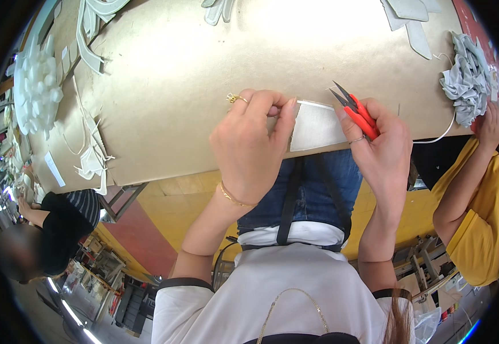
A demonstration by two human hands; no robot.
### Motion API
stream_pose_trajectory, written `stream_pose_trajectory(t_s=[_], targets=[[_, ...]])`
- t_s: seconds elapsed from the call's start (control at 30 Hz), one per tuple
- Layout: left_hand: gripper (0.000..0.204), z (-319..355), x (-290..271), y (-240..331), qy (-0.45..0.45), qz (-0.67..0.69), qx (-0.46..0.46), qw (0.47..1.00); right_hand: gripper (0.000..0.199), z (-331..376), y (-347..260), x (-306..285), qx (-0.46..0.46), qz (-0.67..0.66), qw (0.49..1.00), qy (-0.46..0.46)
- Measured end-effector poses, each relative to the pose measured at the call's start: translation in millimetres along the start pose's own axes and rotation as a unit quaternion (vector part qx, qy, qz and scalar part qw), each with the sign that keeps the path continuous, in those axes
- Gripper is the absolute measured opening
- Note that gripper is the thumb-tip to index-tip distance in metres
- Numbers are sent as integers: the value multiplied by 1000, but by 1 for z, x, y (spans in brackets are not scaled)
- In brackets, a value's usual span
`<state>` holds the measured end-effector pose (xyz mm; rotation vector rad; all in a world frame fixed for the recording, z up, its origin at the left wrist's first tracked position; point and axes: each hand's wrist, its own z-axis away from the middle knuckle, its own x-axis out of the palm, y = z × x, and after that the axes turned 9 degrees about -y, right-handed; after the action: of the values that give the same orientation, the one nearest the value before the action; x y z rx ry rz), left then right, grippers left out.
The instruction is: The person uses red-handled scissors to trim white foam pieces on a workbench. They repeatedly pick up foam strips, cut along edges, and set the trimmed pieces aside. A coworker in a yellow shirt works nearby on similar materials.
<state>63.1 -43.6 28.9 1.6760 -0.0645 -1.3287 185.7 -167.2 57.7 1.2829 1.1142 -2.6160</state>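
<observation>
A small white piece of material (316, 129) with a pale strip along its top edge lies at the near edge of the table. At its upper left corner, the thumb and fingers of my left hand (252, 129) pinch the edge. My right hand (384, 140) is closed around red-handled thread snips (362, 117), whose dark blades point up and to the left, slightly apart. The right thumb rests by the piece's right side and covers part of it.
The table (192, 114) has a tan covering. Grey cut pieces (413, 28) lie at the far right, a gathered grey bundle (467, 80) at the right edge. Whitish pieces (37, 86) and scraps (93, 155) lie left. One person (473, 212) works at right, another (54, 223) at left.
</observation>
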Motion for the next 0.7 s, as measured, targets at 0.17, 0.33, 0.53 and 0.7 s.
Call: stream_pose_trajectory(t_s=[0.17,0.33,0.53,0.7], targets=[[11,2,1,-2,16,17,-10,1000,25,-1,0,0,-8,25,1000,1],[31,19,3,-8,76,-82,135,985,28,1,4,3,-21,10,1000,16],[47,48,21,12,-36,-191,153,969,24,-1,4,3,-9,20,1000,13],[57,46,28,8,-57,-180,151,970,21,0,3,1,-24,31,999,21]])
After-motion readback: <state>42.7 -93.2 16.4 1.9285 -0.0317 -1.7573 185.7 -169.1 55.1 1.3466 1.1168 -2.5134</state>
